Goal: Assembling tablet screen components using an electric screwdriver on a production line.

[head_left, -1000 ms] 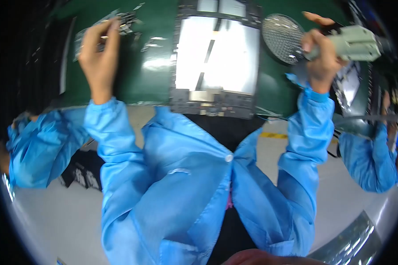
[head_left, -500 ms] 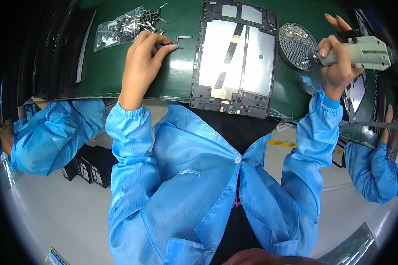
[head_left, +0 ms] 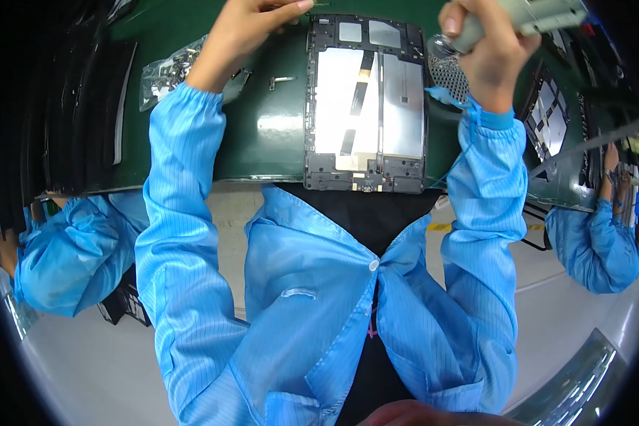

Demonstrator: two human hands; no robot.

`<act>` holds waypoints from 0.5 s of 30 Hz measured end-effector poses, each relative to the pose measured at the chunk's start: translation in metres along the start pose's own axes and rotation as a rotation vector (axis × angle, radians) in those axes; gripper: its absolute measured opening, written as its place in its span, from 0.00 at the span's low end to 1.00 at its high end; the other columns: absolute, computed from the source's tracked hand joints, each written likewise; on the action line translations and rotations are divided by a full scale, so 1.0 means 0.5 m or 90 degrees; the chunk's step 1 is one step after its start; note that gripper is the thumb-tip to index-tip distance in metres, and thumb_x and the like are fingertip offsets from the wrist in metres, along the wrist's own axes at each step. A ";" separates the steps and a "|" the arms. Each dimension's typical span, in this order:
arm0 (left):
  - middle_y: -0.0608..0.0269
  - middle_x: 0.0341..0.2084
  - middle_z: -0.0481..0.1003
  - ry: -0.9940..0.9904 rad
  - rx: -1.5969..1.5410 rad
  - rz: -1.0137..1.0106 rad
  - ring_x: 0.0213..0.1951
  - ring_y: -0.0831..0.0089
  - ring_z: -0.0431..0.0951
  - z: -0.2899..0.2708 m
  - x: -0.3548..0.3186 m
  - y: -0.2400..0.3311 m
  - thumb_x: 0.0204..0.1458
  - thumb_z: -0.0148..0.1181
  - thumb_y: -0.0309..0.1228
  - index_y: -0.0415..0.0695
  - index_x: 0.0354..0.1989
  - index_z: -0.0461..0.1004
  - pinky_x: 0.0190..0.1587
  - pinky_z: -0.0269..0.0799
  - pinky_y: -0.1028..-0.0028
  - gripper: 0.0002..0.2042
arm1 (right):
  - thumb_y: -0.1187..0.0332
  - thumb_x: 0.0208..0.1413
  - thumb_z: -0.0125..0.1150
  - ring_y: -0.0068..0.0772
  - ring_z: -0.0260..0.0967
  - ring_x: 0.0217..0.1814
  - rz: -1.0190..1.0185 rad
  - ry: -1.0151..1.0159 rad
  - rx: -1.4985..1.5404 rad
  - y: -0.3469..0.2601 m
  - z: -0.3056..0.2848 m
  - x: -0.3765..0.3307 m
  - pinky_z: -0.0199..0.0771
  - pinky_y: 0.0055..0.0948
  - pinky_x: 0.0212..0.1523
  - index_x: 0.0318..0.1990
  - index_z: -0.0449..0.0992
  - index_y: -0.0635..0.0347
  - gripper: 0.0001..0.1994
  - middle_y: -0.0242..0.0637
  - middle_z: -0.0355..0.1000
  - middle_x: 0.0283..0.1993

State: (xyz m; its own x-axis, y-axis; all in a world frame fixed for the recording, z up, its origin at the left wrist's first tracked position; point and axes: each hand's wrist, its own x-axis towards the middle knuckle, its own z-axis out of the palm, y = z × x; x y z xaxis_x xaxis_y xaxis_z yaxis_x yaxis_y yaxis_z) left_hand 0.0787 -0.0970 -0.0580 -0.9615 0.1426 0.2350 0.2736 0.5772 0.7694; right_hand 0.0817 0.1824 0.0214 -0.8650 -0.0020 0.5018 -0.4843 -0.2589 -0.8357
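Observation:
An opened tablet back frame [head_left: 366,103] with silver shielding and flat cables lies on the green mat [head_left: 270,135] in front of me. My left hand [head_left: 245,28] reaches to the frame's upper left corner, fingers pinched together; whether it holds a small part I cannot tell. My right hand [head_left: 486,46] grips a grey electric screwdriver [head_left: 539,14] above the frame's upper right corner. A round mesh screw dish [head_left: 449,71] sits partly hidden under that hand. A small metal bracket [head_left: 282,82] lies on the mat left of the frame.
A clear bag of small parts [head_left: 167,71] lies at the mat's left. Dark trays [head_left: 71,113] stack along the left edge. Another board [head_left: 550,121] lies at the right. Co-workers in blue coats sit at left [head_left: 71,255] and right [head_left: 596,245].
My left hand has moved from the bag of parts rightward to the frame's top left corner. My right hand brought the screwdriver leftward over the dish toward the frame.

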 end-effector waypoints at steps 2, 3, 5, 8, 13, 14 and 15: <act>0.58 0.39 0.83 -0.029 -0.022 -0.051 0.40 0.72 0.82 0.007 0.009 -0.047 0.60 0.64 0.38 0.40 0.50 0.82 0.45 0.77 0.77 0.16 | 0.82 0.49 0.50 0.27 0.68 0.18 0.018 -0.017 -0.007 0.012 0.053 0.004 0.70 0.25 0.19 0.51 0.73 0.76 0.19 0.53 0.79 0.44; 0.58 0.39 0.83 -0.068 -0.057 -0.091 0.39 0.73 0.82 0.017 0.023 -0.045 0.59 0.65 0.38 0.40 0.49 0.82 0.45 0.77 0.77 0.16 | 0.82 0.49 0.50 0.27 0.68 0.18 0.014 -0.034 -0.002 0.022 0.059 0.012 0.70 0.25 0.19 0.50 0.74 0.76 0.19 0.53 0.79 0.44; 0.58 0.38 0.83 -0.076 -0.083 -0.100 0.39 0.73 0.82 0.032 0.032 -0.043 0.59 0.64 0.38 0.40 0.49 0.83 0.45 0.77 0.78 0.16 | 0.83 0.50 0.50 0.27 0.69 0.18 0.009 -0.074 0.024 0.052 0.066 0.029 0.71 0.25 0.19 0.50 0.74 0.76 0.18 0.52 0.79 0.44; 0.59 0.36 0.83 -0.063 -0.093 -0.123 0.37 0.76 0.81 0.042 0.026 -0.039 0.59 0.65 0.37 0.40 0.48 0.83 0.43 0.76 0.79 0.15 | 0.82 0.51 0.48 0.27 0.68 0.18 0.019 -0.078 -0.016 0.056 0.108 0.035 0.71 0.25 0.20 0.50 0.74 0.75 0.18 0.50 0.79 0.43; 0.59 0.30 0.82 -0.026 -0.137 -0.021 0.31 0.77 0.79 0.042 0.018 0.000 0.56 0.67 0.34 0.36 0.40 0.83 0.34 0.73 0.78 0.12 | 0.81 0.51 0.48 0.27 0.67 0.18 0.028 -0.107 0.047 0.097 0.137 0.054 0.70 0.25 0.21 0.50 0.74 0.75 0.18 0.49 0.79 0.43; 0.57 0.26 0.82 -0.010 -0.164 -0.044 0.29 0.77 0.78 0.040 0.015 0.016 0.55 0.68 0.31 0.33 0.35 0.83 0.34 0.73 0.76 0.11 | 0.80 0.51 0.48 0.27 0.67 0.18 0.030 -0.088 0.005 0.087 0.147 0.050 0.70 0.25 0.21 0.50 0.74 0.75 0.18 0.49 0.79 0.43; 0.57 0.26 0.82 -0.007 -0.176 -0.040 0.28 0.78 0.78 0.041 0.012 0.012 0.54 0.68 0.31 0.32 0.35 0.83 0.34 0.73 0.76 0.11 | 0.80 0.51 0.48 0.27 0.67 0.18 0.042 -0.086 0.009 0.090 0.150 0.049 0.70 0.25 0.20 0.50 0.74 0.75 0.18 0.50 0.79 0.43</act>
State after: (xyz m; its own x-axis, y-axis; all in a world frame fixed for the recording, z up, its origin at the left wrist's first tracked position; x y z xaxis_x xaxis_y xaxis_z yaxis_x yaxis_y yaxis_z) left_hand 0.0742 -0.0762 -0.0641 -0.9766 0.1230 0.1764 0.2087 0.3443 0.9154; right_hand 0.0488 0.0982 0.0127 -0.8688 -0.1487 0.4723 -0.4244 -0.2679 -0.8650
